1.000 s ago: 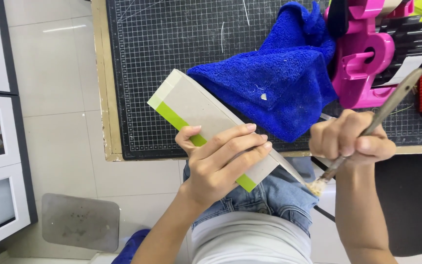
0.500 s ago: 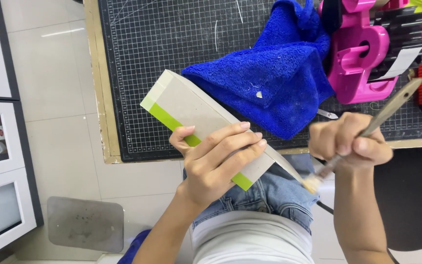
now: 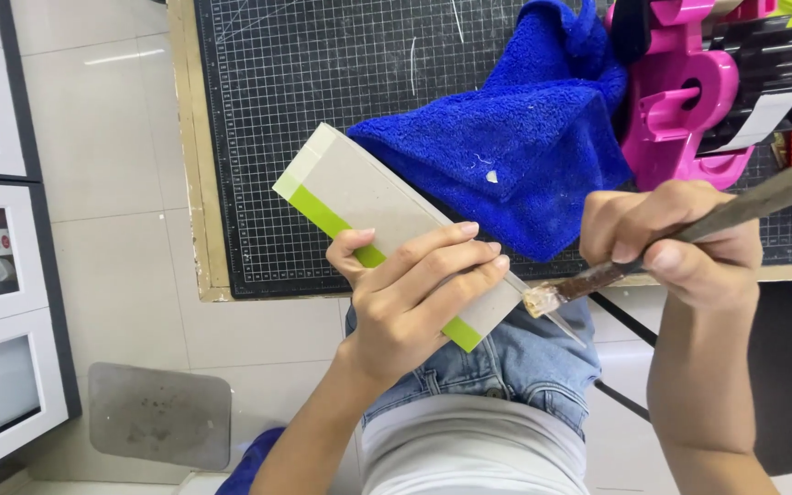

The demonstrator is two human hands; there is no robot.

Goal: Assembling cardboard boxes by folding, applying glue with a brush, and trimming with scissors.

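Gripping the grey board (image 3: 387,215) with its green edge, my left hand (image 3: 414,293) holds it over my lap, just as half a second ago; my right hand (image 3: 680,240) clenches the brush (image 3: 689,234), bristles now touching the board's near corner; gluing continues.

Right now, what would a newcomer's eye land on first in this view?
Probably the left hand at centre, gripping a grey cardboard piece with a lime-green edge out over the table's front edge. Just right, the right hand holds a glue-crusted brush with its tip at the board's near end. Behind them, a bright blue towel lies bunched on the black gridded cutting mat.
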